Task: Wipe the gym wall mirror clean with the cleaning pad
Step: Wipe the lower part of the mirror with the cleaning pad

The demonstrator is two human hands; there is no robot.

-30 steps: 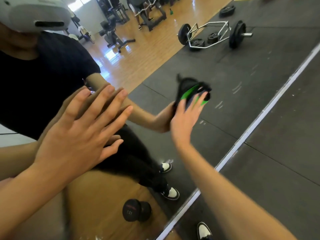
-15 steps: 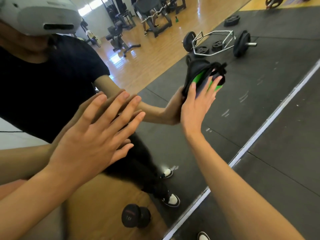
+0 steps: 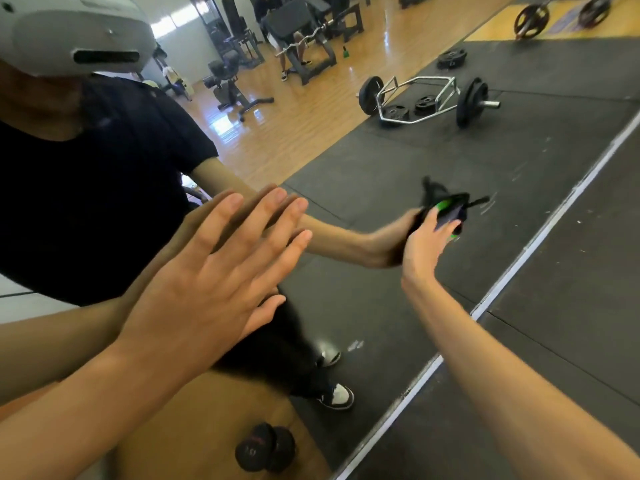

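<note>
The wall mirror (image 3: 398,161) fills most of the view and reflects the gym floor and the person. My right hand (image 3: 424,245) presses a black and green cleaning pad (image 3: 450,211) flat against the glass, fingers straight over the pad. My left hand (image 3: 214,278) lies flat on the mirror at the left, fingers straight and spread, meeting its own reflection. Small white smudges show on the glass right of the pad.
The mirror's white bottom edge (image 3: 512,268) runs diagonally, with black rubber floor (image 3: 571,341) to its right. A black dumbbell (image 3: 265,448) appears in the reflection at the bottom. A trap bar with plates (image 3: 422,98) and benches are reflected farther up.
My right hand rose with the pad half a second ago, then slid back down and to the right on the glass. My left hand stayed flat on the mirror.
</note>
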